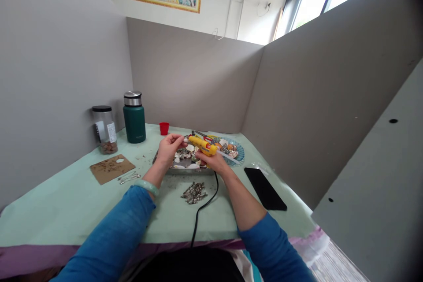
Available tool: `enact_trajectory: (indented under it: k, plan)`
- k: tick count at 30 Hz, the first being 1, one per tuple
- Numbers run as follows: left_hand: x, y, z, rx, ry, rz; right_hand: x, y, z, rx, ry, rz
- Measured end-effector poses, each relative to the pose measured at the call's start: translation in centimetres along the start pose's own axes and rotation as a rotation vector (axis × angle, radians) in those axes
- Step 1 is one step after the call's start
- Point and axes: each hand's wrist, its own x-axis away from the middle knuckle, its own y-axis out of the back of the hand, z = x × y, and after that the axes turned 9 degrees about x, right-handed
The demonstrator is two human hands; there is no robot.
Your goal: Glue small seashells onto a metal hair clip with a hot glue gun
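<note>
My right hand [211, 159] is wrapped round the handle of a yellow hot glue gun [202, 144], whose nozzle points left. A clear glue stick [228, 157] sticks out of its rear, and a black cord [198, 218] runs down from it over the table's front edge. At the nozzle, the fingers of my left hand [171, 145] are pinched together on something too small to name. Both hands are above a metal tray [188, 171] of seashells [185, 155]. A pile of small metal clips [194, 193] lies in front of the tray.
A blue plate [242, 154] of shells stands at the right, with pliers [205, 135] behind the tray. A black phone-like slab [265, 188] lies nearer. Leftward are a green flask [134, 119], a jar [105, 130], a red cup [164, 128], a brown card [112, 168] and safety pins [128, 177]. Grey partitions enclose the table.
</note>
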Motion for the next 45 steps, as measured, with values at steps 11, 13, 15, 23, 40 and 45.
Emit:
enact_trajectory:
  k: [11, 13, 15, 23, 40, 45]
  plan:
    - [0.02, -0.02, 0.01, -0.001, 0.002, -0.014, 0.0, -0.02, 0.38, -0.009, -0.02, -0.014]
    - [0.03, -0.05, -0.04, 0.0, 0.0, -0.014, -0.02, -0.01, 0.32, -0.011, -0.019, -0.008]
    - [0.03, -0.07, -0.07, 0.001, -0.004, -0.012, -0.04, 0.0, 0.25, -0.003, -0.011, -0.006]
    - [0.07, -0.08, -0.12, -0.002, -0.01, -0.014, 0.15, 0.06, 0.71, 0.001, -0.028, -0.01]
    - [0.09, -0.1, -0.13, 0.001, 0.0, -0.009, 0.04, 0.03, 0.38, -0.004, -0.028, -0.009]
    - [0.1, -0.09, -0.13, -0.004, -0.003, -0.01, 0.05, 0.04, 0.39, -0.011, -0.026, -0.023]
